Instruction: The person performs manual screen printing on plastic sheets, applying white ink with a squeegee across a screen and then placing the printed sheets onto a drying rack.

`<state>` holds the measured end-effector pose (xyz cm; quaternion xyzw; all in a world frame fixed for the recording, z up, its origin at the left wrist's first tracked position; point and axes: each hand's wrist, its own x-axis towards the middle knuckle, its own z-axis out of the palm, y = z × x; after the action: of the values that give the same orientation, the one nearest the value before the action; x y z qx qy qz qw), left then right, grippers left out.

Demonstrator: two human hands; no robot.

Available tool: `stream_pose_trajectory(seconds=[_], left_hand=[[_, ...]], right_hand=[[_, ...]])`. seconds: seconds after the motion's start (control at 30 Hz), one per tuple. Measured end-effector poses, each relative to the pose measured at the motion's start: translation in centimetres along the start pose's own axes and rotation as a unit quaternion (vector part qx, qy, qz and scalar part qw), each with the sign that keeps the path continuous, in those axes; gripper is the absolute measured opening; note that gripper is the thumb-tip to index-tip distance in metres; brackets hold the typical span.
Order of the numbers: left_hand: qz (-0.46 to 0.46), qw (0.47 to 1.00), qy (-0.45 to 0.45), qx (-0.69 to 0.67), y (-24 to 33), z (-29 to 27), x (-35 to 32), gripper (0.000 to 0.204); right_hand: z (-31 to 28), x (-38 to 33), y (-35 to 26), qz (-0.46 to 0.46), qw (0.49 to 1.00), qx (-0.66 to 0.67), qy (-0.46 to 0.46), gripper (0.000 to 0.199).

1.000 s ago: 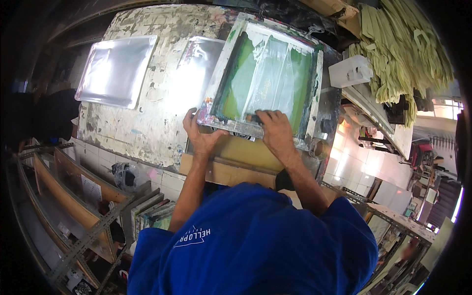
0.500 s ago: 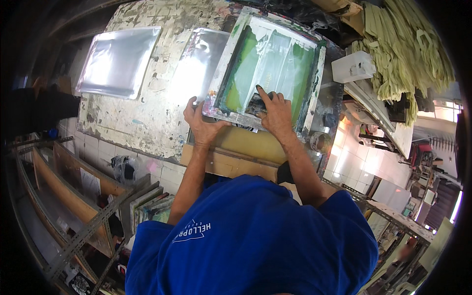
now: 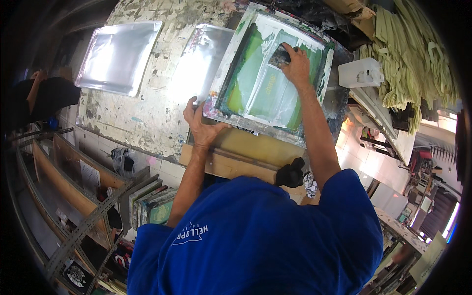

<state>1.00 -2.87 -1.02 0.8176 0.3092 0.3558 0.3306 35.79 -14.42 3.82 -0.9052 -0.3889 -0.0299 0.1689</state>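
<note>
A screen-printing frame [image 3: 248, 125] with green mesh and white ink smears lies on the worktable, tilted in the head view. My right hand [image 3: 298, 68] is closed around a small dark-stained squeegee [image 3: 279, 59] on the far half of the mesh. Below it the stencil lettering shows through the mesh. At the near left corner of the frame rests my left hand [image 3: 202, 123], its thumb and fingers spread and touching the corner. Clear plastic sheets [image 3: 204, 56] lie beside the frame, partly under it.
Another stack of clear plastic sheets [image 3: 118, 56] lies on the stained worktable [image 3: 147, 115]. A white plastic container [image 3: 361, 73] stands right of the frame, near hanging pale yellow strips [image 3: 408, 54]. Wooden shelving [image 3: 73, 182] fills the lower left. Another person's arm [image 3: 34, 91] shows at far left.
My right hand has pushed the squeegee from the near edge of the mesh to the far part, exposing the lettering. My left hand stays at the corner.
</note>
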Motion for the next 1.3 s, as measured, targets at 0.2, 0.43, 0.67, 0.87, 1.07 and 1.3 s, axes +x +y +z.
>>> stream_pose_trajectory(seconds=[0.2,0.43,0.67,0.87,1.07,1.3], left_hand=[[0.038,0.998,0.022,0.038,-0.8,0.1,0.0,0.112],[-0.019,1.000,0.016,-0.006,-1.2,0.5,-0.7,0.104],[0.028,0.995,0.059,-0.074,10.7,-3.4,7.7,0.089],[-0.018,0.982,0.069,-0.175,11.0,-5.6,13.8,0.060],[-0.135,0.925,-0.002,0.356,-2.4,-3.6,7.1,0.042],[0.018,0.945,0.069,0.318,-3.5,-2.0,5.5,0.024]], right_hand=[[-2.7,-0.4,-0.9,-0.017,0.999,-0.010,0.030,0.049],[-4.1,-9.9,-6.7,-0.070,0.996,-0.016,0.062,0.036],[-15.8,-12.5,-14.1,-0.108,0.978,0.007,0.177,0.027],[-23.2,-2.7,-13.0,-0.113,0.953,-0.047,0.276,0.033],[-27.6,0.6,-14.5,-0.028,0.980,0.015,0.195,0.038],[-27.7,1.0,-14.4,-0.054,0.970,0.024,0.235,0.035]])
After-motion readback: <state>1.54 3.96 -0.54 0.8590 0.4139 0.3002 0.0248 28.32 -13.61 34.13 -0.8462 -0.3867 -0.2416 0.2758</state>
